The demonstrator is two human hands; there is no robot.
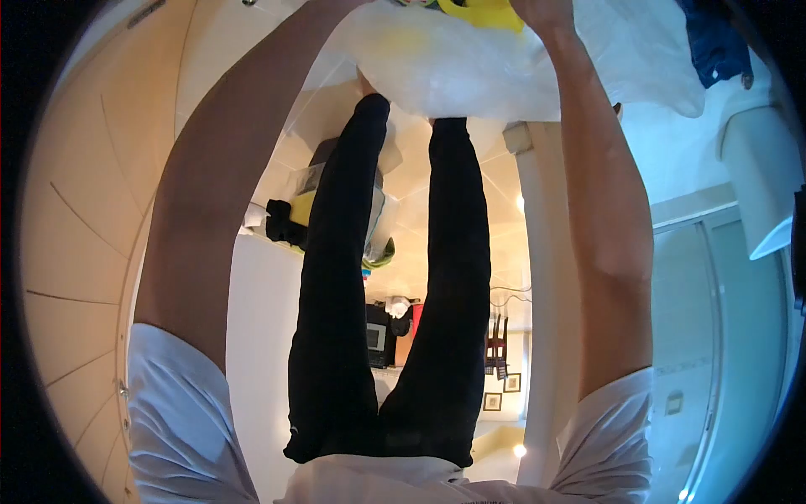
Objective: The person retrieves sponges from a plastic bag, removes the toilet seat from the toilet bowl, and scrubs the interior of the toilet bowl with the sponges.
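Note:
At the top edge, my left hand [356,3] shows only in part, beside a translucent white plastic sheet or bag [470,71]. My right hand [541,12] is also cut off by the top edge, over the plastic and close to a yellow item [487,12]. The fingers of both hands are out of sight, so what they hold, if anything, is hidden. A green and dark patterned thing, partly cut off, lies left of the yellow item.
Dark blue fabric [714,42] lies at the upper right, above a white rounded object [760,160]. My black-trousered legs [336,294] stand apart. Behind them are bags on the floor [302,206] and a black case [379,336]. A wooden door [75,252] is at left.

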